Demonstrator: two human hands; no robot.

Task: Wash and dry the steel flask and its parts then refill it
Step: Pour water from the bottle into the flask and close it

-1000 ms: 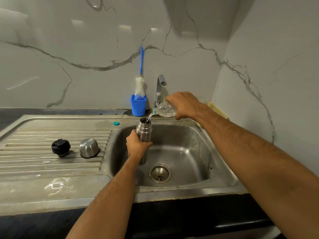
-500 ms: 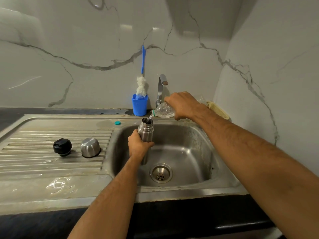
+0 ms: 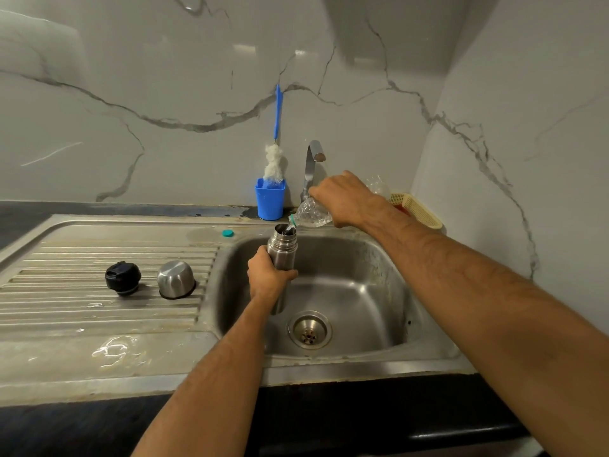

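We note the sink basin beneath both hands, its ribbed drainboard off to the left of our left hand. Left hand wraps the steel flask mid-body, upright over the basin, mouth open. Right hand, above and just right of the flask, grips a clear plastic bottle tilted neck-down; water runs from it into the flask mouth. Well left of the left hand, on the drainboard: steel cup, inverted, beside the black stopper. A small teal cap lies nearer, on the rim.
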